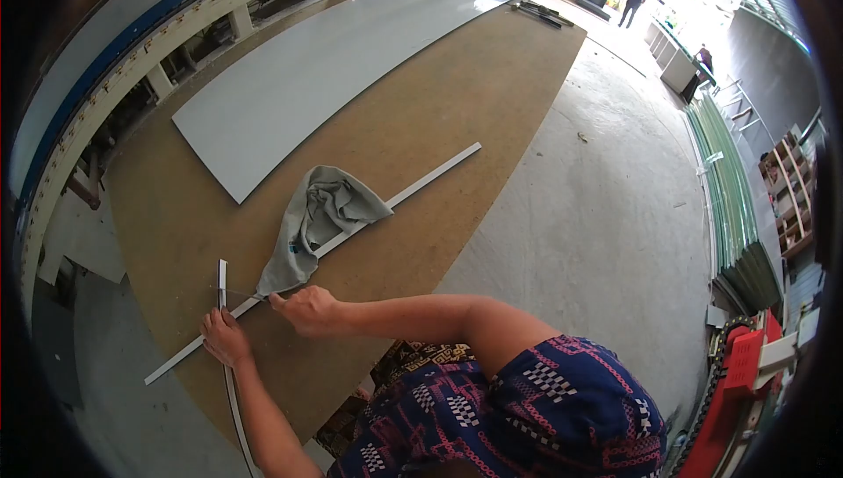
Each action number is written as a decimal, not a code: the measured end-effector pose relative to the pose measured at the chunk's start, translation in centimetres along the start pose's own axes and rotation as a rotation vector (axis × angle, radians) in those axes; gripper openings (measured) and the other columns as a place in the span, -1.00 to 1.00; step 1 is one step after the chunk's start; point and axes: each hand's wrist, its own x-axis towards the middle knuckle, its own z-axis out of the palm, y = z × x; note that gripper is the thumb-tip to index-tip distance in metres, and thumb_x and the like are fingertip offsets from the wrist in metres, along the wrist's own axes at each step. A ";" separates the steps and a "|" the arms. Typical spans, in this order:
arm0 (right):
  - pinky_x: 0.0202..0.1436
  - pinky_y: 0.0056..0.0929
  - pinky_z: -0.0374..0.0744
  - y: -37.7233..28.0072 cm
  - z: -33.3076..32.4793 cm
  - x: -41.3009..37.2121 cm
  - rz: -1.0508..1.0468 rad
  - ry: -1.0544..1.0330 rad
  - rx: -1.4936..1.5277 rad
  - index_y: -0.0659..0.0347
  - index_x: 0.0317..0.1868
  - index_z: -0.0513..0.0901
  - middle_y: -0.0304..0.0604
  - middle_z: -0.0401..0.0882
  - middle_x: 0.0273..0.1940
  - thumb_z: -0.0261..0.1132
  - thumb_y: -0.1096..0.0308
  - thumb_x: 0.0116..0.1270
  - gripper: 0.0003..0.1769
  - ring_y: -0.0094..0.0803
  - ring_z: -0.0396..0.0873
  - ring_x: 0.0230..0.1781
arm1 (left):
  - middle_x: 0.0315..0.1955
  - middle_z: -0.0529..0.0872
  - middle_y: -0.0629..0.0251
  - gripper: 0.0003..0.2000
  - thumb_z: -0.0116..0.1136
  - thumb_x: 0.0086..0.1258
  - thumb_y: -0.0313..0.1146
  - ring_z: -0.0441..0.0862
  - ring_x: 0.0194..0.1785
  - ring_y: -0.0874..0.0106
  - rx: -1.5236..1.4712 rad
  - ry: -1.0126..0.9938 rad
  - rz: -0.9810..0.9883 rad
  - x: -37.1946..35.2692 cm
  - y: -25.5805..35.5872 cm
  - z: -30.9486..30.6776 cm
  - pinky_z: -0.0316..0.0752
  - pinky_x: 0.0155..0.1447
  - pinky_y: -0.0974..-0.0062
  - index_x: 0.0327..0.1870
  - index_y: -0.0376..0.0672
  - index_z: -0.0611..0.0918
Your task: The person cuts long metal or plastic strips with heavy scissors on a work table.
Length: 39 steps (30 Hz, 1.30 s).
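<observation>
My left hand (226, 337) is closed round a narrow white strip with a dark edge (235, 412), which runs down past my forearm and ends just above my fingers. My right hand (307, 311) is a fist beside it, near the lower tip of a grey cloth (294, 245). A thin, light, straight piece seems to reach from this fist toward the strip's upper end; what it is I cannot make out. Crossing under the cloth is a long straight white bar (435, 175), lying diagonally on the brown board table (386, 254).
A large white panel (290, 109) covers the table's far left part. Several dark pieces (544, 14) lie at the far end. Along the left runs a long machine frame (158, 79). Green sheets (724, 188) and a red machine (746, 359) stand right. Two people are far off.
</observation>
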 end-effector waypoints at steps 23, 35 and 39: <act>-0.37 -0.24 0.56 -1.5 3.6 8.3 -0.033 0.212 0.039 0.31 0.26 0.29 -0.01 0.63 -0.36 0.10 0.40 0.18 -0.41 -0.11 0.65 -0.29 | -0.18 0.51 0.27 -0.77 -0.09 0.39 -0.17 0.46 -0.02 0.23 0.013 0.047 0.039 -0.2 -0.1 0.2 0.40 -0.07 0.16 -0.23 -0.12 0.51; -0.28 -0.19 0.56 0.5 -0.3 -0.2 -0.005 0.014 -0.007 0.34 0.29 0.24 0.00 0.62 -0.33 0.10 0.37 0.17 -0.36 -0.12 0.64 -0.28 | -0.21 0.51 0.27 -0.74 -0.09 0.40 -0.12 0.48 -0.05 0.22 -0.010 0.025 0.048 -0.1 -0.1 0.0 0.42 -0.13 0.13 -0.25 -0.12 0.52; -0.33 -0.20 0.56 -1.1 3.2 7.0 -0.095 0.225 -0.005 0.35 0.30 0.23 -0.05 0.63 -0.38 0.10 0.39 0.17 -0.36 -0.14 0.64 -0.35 | -0.21 0.52 0.28 -0.75 -0.08 0.39 -0.13 0.48 -0.06 0.23 -0.011 0.015 0.050 0.0 -0.3 0.2 0.42 -0.14 0.16 -0.24 -0.11 0.52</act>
